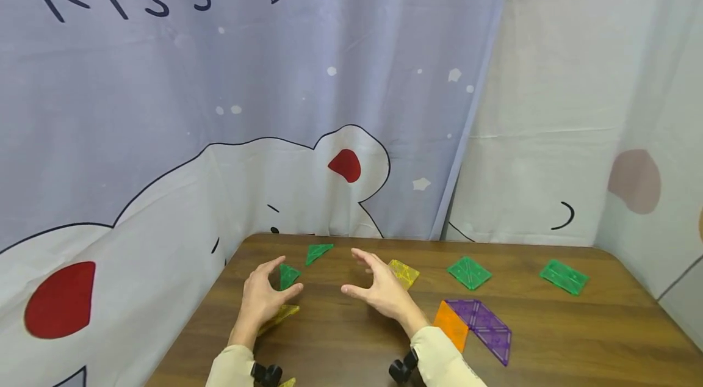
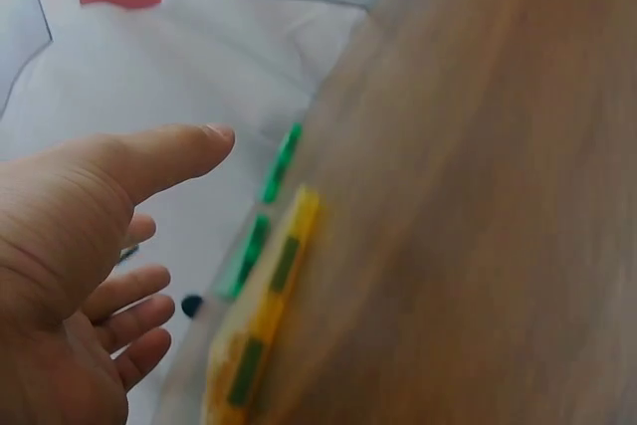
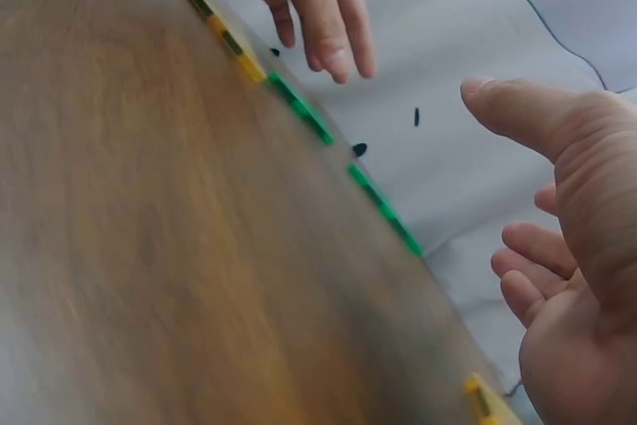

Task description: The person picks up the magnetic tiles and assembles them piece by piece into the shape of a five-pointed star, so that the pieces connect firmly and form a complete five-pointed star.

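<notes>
Both hands hover over a brown wooden table with nothing in them, thumbs spread from fingers and palms turned toward each other. My left hand is above a yellow translucent tile and beside a green triangular tile. Another green triangular tile lies farther back between the hands. My right hand partly covers a yellow square tile. In the left wrist view the yellow tile appears edge-on below the left thumb. The right wrist view shows the right thumb and fingers apart, gripping nothing.
Right of the right forearm, an orange tile touches purple tiles. Green square tiles lie behind, one in the middle and one at the right. A patterned curtain hangs behind the table. Part of a yellow tile shows at the front edge.
</notes>
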Motion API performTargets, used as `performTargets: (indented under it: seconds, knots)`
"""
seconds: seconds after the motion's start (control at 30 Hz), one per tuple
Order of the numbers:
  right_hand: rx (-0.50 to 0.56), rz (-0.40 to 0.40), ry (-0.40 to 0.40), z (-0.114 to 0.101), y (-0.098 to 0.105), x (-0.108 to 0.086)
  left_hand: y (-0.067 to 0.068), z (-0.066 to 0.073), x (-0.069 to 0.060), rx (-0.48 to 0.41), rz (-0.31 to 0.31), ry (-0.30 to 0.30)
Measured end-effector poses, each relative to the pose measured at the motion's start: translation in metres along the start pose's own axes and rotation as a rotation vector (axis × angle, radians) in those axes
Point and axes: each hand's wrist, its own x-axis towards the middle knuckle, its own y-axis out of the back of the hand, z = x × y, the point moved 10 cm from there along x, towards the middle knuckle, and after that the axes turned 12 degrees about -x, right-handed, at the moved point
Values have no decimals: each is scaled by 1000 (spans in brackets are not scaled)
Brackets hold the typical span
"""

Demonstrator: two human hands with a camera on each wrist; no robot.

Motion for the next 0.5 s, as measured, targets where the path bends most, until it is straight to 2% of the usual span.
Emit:
performTargets:
  seconds: [0.23, 0.5]
  knots:
    - [50, -59, 16, -3, -29, 5, 9, -26, -2, 10, -26, 50]
    - [74, -93, -11, 4, -49, 8, 2, -35, -1, 15, -86, 73]
